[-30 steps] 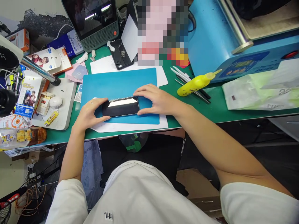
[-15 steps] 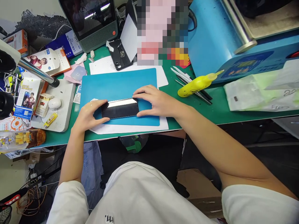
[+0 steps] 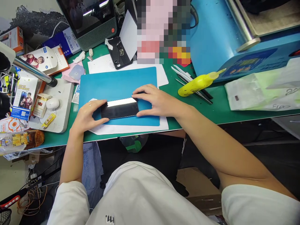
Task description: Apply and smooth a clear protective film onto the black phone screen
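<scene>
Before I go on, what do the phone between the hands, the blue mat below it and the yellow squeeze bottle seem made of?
Phone: probably glass-faced, glossy black, with a sharp bright reflection.
Blue mat: perhaps rubber or silicone; matte, evenly coloured, flat.
Yellow squeeze bottle: likely plastic; smooth, with a tapered nozzle.

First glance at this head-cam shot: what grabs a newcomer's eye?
Probably the glossy black rectangular phone, held by its ends between the bare left hand and bare right hand over the flat blue mat. Next, the bright yellow squeeze bottle lying right of the mat, and the large blue boxy machine at upper right.
</scene>
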`<state>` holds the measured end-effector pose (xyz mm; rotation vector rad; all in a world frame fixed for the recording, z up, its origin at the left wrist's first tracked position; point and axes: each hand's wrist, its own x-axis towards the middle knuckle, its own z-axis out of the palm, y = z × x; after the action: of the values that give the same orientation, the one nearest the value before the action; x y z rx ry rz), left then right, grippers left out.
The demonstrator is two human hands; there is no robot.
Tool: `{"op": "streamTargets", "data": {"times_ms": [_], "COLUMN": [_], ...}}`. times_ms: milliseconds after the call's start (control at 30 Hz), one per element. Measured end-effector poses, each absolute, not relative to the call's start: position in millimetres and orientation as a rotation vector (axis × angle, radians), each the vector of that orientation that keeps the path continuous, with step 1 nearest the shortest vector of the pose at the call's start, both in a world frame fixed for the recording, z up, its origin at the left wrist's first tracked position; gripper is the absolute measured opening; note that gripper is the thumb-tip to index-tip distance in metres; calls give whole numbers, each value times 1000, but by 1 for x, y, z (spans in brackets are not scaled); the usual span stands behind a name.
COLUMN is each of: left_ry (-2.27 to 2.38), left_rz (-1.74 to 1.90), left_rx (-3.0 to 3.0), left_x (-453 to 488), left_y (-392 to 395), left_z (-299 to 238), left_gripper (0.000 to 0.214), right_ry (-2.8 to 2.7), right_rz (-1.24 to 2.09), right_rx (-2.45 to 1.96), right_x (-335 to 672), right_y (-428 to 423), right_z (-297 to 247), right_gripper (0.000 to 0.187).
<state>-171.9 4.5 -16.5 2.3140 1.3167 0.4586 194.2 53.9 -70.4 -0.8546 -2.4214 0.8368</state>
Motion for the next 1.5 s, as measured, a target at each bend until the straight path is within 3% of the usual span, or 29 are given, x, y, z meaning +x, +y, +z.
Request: {"op": "streamTargets", "data": {"times_ms": [1000,1500], "left_ry": [1337,1256], "left_rz": [440,481], "left_rx": [2322,2403], "left_x": [-168,-168], "left_y": [4,4], "left_z": [-15,-17], "left_gripper": [63,45], "right_ry": [-2432,-2417], "right_rz": [842,859], "right_rx": [-870,-877], "right_x": [193,193], "right_y": [53,53], "right_z": [-67,-68], "right_gripper": [75,75]}}
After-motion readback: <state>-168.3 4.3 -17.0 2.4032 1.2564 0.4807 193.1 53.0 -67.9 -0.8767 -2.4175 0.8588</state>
